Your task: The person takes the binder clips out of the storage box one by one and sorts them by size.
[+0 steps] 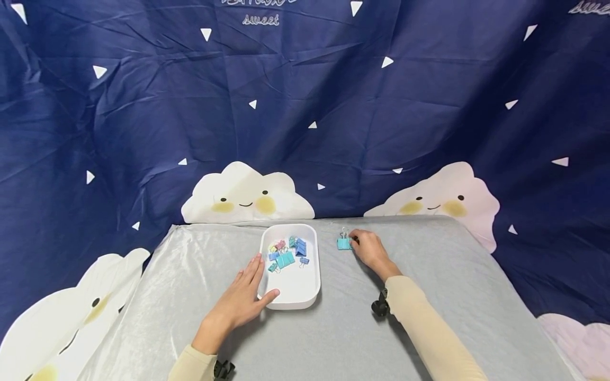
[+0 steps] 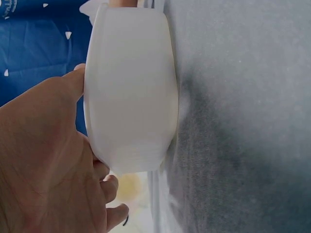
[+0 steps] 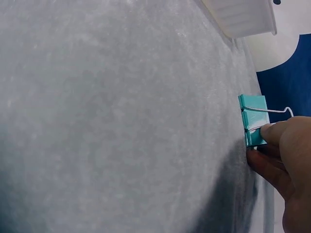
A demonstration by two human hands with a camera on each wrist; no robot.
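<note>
A white plastic box (image 1: 296, 286) stands on the cloth with several binder clips in it: a teal one (image 1: 285, 259), a blue one (image 1: 301, 247), and smaller pink, yellow and blue ones. My left hand (image 1: 240, 296) rests on the box's left side, its fingers extended along the rim and the thumb over the near corner. In the left wrist view that hand (image 2: 48, 155) lies against the rim of the box (image 2: 131, 92). To the box's right, my right hand (image 1: 370, 248) pinches a large teal binder clip (image 1: 343, 243) by its side. The right wrist view shows thumb and fingers on this clip (image 3: 254, 116), low at the cloth.
A grey cloth (image 1: 343, 338) covers the table. Behind it hangs a dark blue curtain (image 1: 286, 137) with white triangles and smiling clouds. The box's wall (image 3: 243, 17) also shows at the top of the right wrist view.
</note>
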